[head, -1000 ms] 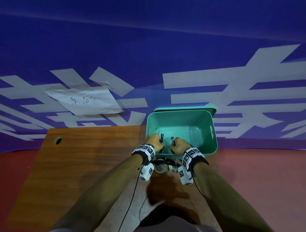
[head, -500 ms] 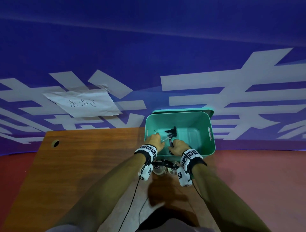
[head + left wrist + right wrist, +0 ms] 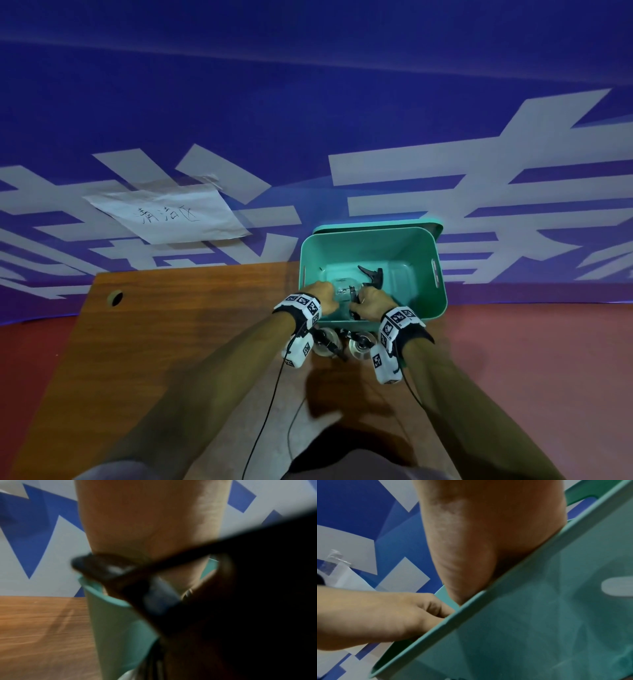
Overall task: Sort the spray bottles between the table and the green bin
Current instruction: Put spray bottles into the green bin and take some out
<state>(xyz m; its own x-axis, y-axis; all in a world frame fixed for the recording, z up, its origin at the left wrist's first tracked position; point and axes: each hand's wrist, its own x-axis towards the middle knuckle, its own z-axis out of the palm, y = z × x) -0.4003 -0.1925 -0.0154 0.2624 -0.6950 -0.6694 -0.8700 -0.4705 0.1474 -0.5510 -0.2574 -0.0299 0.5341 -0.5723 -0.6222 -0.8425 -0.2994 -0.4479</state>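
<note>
A green bin [image 3: 420, 291] stands at the right end of the wooden table [image 3: 171, 342]. Both hands reach over its near wall. My left hand [image 3: 323, 298] grips the clear body of a spray bottle [image 3: 345, 287] that lies low inside the bin, its black trigger head [image 3: 371, 274] pointing away. My right hand [image 3: 371, 303] curls round a second black spray head; its bottle is mostly hidden. Two more clear bottles [image 3: 323, 339] [image 3: 361, 344] stand on the table under my wrists. The right wrist view shows the left hand [image 3: 393, 615] curled over the bin rim [image 3: 453, 616].
A paper sign [image 3: 171, 214] is taped to the blue and white wall behind the table. A cable hole [image 3: 116, 297] is near the table's far left corner. Wrist cables [image 3: 267, 411] hang over the near table. Red floor lies right of the bin.
Both hands have moved from the bin's near edge down into it. The bottles they held upright now lie tilted low inside the bin.
</note>
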